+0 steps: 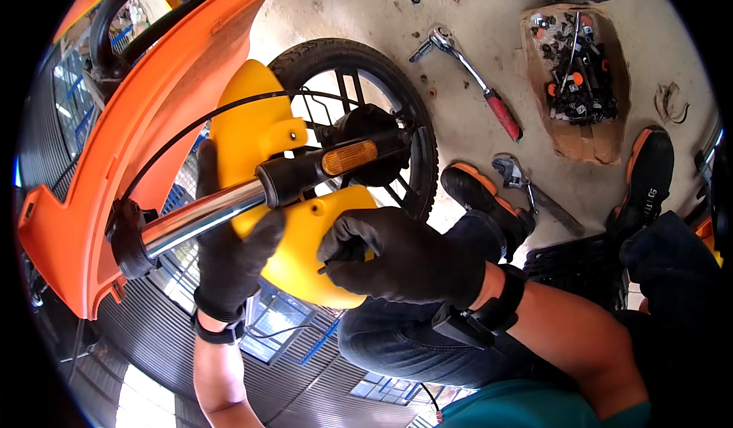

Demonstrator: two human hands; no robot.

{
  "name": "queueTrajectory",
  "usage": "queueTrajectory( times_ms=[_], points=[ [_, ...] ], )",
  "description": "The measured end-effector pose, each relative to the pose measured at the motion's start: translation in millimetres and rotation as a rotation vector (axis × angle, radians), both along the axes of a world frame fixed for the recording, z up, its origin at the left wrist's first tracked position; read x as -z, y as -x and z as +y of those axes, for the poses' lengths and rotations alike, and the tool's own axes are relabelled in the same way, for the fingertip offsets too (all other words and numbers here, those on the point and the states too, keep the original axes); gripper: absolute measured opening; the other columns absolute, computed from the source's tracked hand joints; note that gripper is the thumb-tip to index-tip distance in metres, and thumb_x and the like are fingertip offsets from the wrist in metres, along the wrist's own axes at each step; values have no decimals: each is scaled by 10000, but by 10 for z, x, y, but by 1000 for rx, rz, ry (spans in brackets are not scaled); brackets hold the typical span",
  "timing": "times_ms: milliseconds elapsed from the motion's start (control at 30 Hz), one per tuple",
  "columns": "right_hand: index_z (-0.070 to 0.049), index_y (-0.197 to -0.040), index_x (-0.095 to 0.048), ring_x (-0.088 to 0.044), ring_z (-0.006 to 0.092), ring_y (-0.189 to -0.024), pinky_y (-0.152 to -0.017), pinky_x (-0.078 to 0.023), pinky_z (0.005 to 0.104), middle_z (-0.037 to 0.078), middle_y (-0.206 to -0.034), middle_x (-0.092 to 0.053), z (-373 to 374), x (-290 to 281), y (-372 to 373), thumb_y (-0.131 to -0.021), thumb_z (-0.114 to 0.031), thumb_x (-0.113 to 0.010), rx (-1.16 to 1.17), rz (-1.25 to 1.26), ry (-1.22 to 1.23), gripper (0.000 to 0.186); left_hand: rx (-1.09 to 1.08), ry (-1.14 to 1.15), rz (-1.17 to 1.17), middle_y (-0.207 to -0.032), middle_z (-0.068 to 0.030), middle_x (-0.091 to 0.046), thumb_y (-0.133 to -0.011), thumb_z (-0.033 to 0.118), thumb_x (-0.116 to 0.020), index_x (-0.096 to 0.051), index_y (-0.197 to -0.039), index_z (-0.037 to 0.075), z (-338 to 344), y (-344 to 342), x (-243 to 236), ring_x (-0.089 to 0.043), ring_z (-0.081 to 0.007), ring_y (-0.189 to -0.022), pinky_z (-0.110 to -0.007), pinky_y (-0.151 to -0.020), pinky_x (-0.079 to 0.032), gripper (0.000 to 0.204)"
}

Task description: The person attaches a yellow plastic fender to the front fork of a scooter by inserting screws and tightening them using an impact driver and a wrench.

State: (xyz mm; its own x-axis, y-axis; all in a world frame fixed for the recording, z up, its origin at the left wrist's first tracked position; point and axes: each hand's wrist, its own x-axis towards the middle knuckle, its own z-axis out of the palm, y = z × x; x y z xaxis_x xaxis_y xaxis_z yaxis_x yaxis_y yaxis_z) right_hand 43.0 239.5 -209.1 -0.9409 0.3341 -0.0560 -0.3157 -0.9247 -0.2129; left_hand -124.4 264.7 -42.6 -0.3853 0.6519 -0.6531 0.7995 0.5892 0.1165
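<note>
A yellow front fender (301, 237) sits around the wheel (418, 134) of a vehicle, behind a chrome fork tube (210, 218) with an amber reflector (350, 158) on its black lower leg. My left hand (233, 256), in a black glove, grips the fender beside the fork; its thumb lies on the yellow surface and its fingers pass out of sight behind. My right hand (408, 256), gloved too, is closed in a pinch over the fender's near part. A small dark tip shows at its fingers, too little to name. A hole shows in the fender's upper tab.
An orange body panel (164, 115) rises at the left, with a black cable (206, 115) arching over the fender. On the floor lie a red-handled ratchet (477, 77), an adjustable wrench (534, 191) and a torn cardboard box (576, 142) of small hardware. My shoes (485, 203) are near the tools.
</note>
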Motion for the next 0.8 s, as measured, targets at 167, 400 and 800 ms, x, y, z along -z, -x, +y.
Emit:
queueTrajectory(
  times_ms=[167, 400, 800],
  points=[
    [6, -1020, -587, -601, 123, -831, -793, -492, 271, 55, -894, -632, -186, 48, 59, -862, -97, -653, 21, -20, 28, 200, -346, -9, -146, -1332, -177, -456, -803, 48, -678, -57, -1507, 40, 32, -161, 107, -552, -222, -1144, -363, -948, -507, 939],
    [15, -917, -615, -643, 141, -743, -724, -522, 281, 89, -818, -667, -185, -37, 121, -820, -140, -676, 104, -71, 103, 193, -205, -15, -103, -1397, -152, -403, -857, 178, -685, -108, -1510, 44, 85, -108, 23, -490, -206, -1212, -354, -990, -461, 883],
    [14, -992, -605, -603, 98, -826, -779, -495, 251, 46, -900, -642, -67, 97, 83, -856, -56, -655, 8, -50, 70, 161, -26, 245, -8, -1148, -108, -585, -858, 218, -710, -372, -1359, -5, 82, -147, 7, -588, -137, -951, -292, -827, -514, 644]
  ],
)
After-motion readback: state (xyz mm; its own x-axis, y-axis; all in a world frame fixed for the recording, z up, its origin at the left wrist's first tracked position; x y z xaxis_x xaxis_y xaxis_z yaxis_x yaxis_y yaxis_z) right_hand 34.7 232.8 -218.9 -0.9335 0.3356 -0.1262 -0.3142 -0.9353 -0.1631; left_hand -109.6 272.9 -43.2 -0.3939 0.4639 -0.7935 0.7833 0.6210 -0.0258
